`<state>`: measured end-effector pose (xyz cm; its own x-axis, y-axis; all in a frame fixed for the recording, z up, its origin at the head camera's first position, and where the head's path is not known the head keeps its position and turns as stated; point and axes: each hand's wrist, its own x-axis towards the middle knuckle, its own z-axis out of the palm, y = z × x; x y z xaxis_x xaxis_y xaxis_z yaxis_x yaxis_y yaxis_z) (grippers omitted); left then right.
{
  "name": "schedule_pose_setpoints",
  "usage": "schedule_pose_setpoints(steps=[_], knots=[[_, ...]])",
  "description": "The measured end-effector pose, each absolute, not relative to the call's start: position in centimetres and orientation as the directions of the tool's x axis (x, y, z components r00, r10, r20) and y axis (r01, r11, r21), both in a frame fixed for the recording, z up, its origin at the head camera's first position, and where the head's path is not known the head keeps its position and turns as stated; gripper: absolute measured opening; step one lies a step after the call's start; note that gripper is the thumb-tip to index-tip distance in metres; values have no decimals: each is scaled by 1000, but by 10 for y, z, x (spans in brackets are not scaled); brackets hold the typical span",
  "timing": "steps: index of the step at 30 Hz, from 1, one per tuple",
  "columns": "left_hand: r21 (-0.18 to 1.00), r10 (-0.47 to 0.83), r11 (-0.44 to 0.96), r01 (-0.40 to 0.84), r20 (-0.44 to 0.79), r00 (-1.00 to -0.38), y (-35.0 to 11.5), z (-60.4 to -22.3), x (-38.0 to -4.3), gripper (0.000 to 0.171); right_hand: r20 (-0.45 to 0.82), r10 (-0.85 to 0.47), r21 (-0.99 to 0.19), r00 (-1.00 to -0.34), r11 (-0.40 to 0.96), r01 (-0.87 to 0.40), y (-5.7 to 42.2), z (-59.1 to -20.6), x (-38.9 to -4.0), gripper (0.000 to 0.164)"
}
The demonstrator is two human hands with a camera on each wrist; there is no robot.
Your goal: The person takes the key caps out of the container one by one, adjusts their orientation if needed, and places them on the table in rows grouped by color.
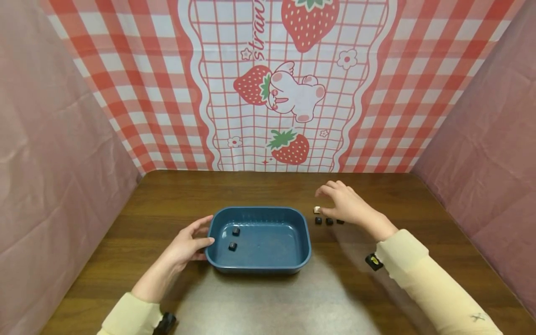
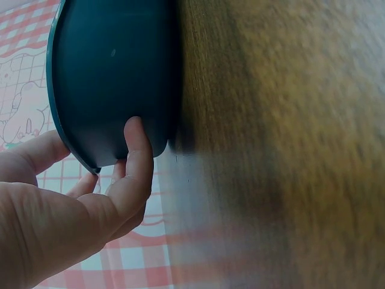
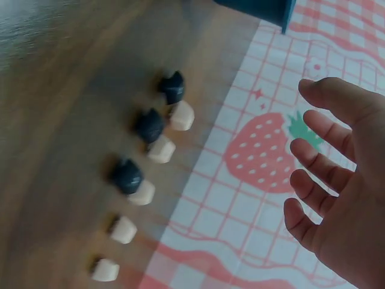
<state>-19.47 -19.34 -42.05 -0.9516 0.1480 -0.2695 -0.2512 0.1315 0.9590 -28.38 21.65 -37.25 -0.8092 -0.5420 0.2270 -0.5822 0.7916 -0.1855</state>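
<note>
A blue rectangular tub point(image 1: 259, 269) stands on the table, with two small black keycaps point(image 1: 232, 246) inside near its left end. My left hand point(image 1: 184, 245) grips the tub's left end, thumb at the rim and fingers along the outer side wall point(image 2: 114, 72). To the right of the tub, my right hand point(image 1: 345, 203) hovers over a row of black keycaps point(image 1: 318, 221) with a row of white keycaps point(image 1: 317, 210) behind it. Its fingers are spread and loosely bent, holding nothing. The right wrist view shows three black keycaps point(image 3: 149, 124) beside several white keycaps point(image 3: 123, 230).
The brown wooden table point(image 1: 167, 195) is bounded at the back by a red-and-white checked cloth point(image 1: 163, 107) with strawberries. Pink fabric point(image 1: 63, 139) hangs along the left and right sides.
</note>
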Motion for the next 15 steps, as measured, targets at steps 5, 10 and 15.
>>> schedule_pose_setpoints(steps=[5, 10, 15], knots=[[958, 145, 137, -252, -271, -952, -193, -420, -195, 61, 231, -591, -170, -773, 758, -630, 202, -362, -286, 34], [956, 137, 137, -258, -277, -951, -193, -420, -195, 60, 238, -643, -145, -728, 718, -681, 185, -353, -287, 33], [958, 142, 137, -252, -271, -952, -193, -419, -193, 60, 232, -673, -125, -702, 695, -708, 167, -346, -286, 31]])
